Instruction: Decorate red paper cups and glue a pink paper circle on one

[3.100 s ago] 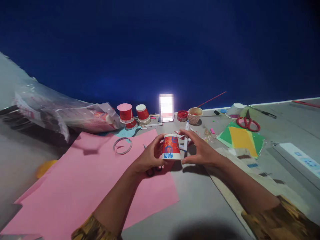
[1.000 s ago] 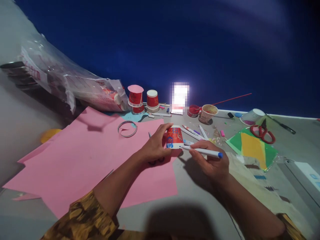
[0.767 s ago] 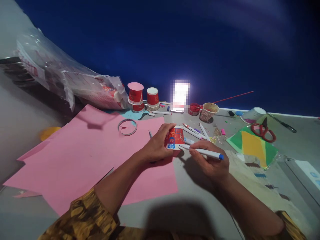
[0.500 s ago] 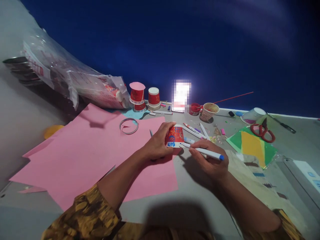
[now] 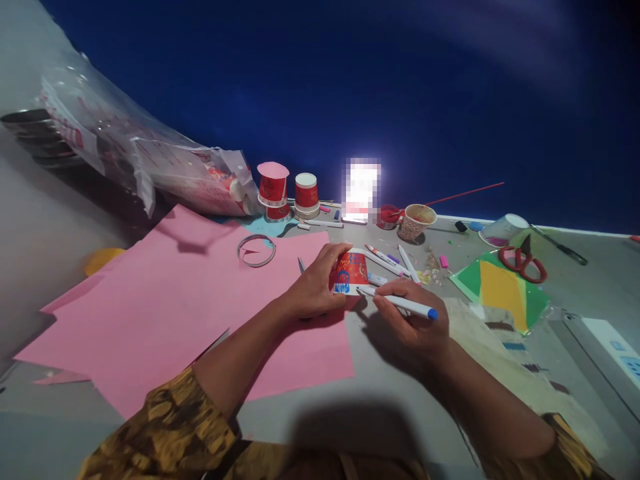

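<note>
My left hand (image 5: 319, 283) is wrapped round a red paper cup (image 5: 356, 269), which has blue marks drawn on its side and a white rim facing down toward me. In my right hand (image 5: 415, 317) is a white marker (image 5: 400, 303) with a blue end. Its tip is at the cup's white rim, though I cannot tell whether it touches. Beyond the cup lie several more markers (image 5: 386, 262). Pink paper sheets (image 5: 190, 300) spread under my left forearm, and a grey ring-shaped roll (image 5: 257, 251) rests on them.
Stacked red paper cups (image 5: 273, 190) and a white-topped cup (image 5: 307, 193) stand at the back, left of a glowing phone (image 5: 361, 193). A patterned cup (image 5: 416, 222) is right of it. Red-handled scissors (image 5: 523, 263) lie on green and yellow paper (image 5: 500, 290). A plastic bag (image 5: 165, 160) leans at left.
My right hand and the marker have shifted slightly left, with the marker tip moving along the cup's rim. My left hand keeps its hold on the cup. The view has shifted a little.
</note>
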`<control>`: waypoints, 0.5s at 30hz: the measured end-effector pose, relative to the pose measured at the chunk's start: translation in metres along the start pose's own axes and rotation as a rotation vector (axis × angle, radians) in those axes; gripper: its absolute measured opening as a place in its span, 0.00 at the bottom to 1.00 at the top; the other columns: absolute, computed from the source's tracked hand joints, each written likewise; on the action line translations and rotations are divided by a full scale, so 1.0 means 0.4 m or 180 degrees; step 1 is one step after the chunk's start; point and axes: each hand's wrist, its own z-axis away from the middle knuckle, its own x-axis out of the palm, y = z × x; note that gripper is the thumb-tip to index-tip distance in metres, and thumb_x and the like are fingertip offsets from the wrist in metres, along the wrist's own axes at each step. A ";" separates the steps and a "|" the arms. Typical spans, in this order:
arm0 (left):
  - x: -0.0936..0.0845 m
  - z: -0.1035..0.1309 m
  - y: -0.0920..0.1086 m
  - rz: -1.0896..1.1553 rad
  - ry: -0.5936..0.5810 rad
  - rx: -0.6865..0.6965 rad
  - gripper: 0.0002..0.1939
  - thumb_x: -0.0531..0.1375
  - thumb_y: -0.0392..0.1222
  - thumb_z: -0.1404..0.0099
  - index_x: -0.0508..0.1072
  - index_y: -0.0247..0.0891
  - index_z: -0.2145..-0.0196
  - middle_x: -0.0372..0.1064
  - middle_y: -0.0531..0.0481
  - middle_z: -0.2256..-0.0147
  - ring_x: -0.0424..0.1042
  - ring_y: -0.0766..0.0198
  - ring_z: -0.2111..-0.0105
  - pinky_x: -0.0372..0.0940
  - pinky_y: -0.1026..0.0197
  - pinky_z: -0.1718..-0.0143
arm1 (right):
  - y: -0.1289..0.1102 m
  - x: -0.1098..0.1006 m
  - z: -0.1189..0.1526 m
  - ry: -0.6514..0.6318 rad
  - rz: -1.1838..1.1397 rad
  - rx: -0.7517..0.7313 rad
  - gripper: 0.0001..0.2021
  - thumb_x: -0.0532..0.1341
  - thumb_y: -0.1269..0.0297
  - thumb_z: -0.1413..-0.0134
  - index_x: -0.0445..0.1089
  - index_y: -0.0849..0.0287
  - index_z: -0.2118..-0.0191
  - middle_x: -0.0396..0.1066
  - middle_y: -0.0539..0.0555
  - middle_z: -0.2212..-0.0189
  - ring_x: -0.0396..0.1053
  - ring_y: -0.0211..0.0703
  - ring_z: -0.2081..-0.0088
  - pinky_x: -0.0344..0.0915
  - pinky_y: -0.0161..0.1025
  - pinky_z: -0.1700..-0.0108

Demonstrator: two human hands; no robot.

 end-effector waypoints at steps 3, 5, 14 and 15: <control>0.000 0.001 -0.002 -0.0014 -0.0019 -0.0004 0.45 0.72 0.43 0.46 0.60 0.45 0.34 0.59 0.41 0.35 0.61 0.42 0.34 0.60 0.42 0.32 | 0.001 0.001 0.000 0.0001 0.0008 -0.0009 0.02 0.64 0.67 0.36 0.75 0.54 0.61 0.80 0.52 0.70 0.79 0.44 0.70 0.75 0.40 0.66; 0.001 0.001 -0.004 -0.0011 -0.0022 -0.0003 0.44 0.72 0.44 0.46 0.60 0.45 0.34 0.58 0.41 0.35 0.61 0.43 0.34 0.61 0.42 0.32 | -0.001 0.002 -0.002 0.0023 0.0002 -0.0032 0.03 0.64 0.68 0.36 0.75 0.53 0.60 0.80 0.52 0.70 0.79 0.44 0.70 0.75 0.40 0.67; 0.001 0.001 -0.001 0.0007 -0.0001 -0.0034 0.45 0.72 0.44 0.47 0.60 0.44 0.34 0.58 0.40 0.35 0.61 0.42 0.34 0.61 0.43 0.32 | -0.004 0.000 -0.005 -0.0014 0.0005 -0.0186 0.03 0.65 0.70 0.37 0.74 0.54 0.60 0.79 0.51 0.71 0.79 0.44 0.70 0.75 0.40 0.66; 0.000 0.001 -0.001 0.0012 -0.0007 -0.0037 0.45 0.72 0.44 0.47 0.60 0.43 0.34 0.58 0.40 0.35 0.61 0.41 0.34 0.61 0.43 0.32 | -0.004 0.000 -0.005 -0.0022 0.0020 -0.0189 0.03 0.64 0.70 0.37 0.74 0.54 0.60 0.80 0.51 0.71 0.79 0.45 0.70 0.75 0.40 0.66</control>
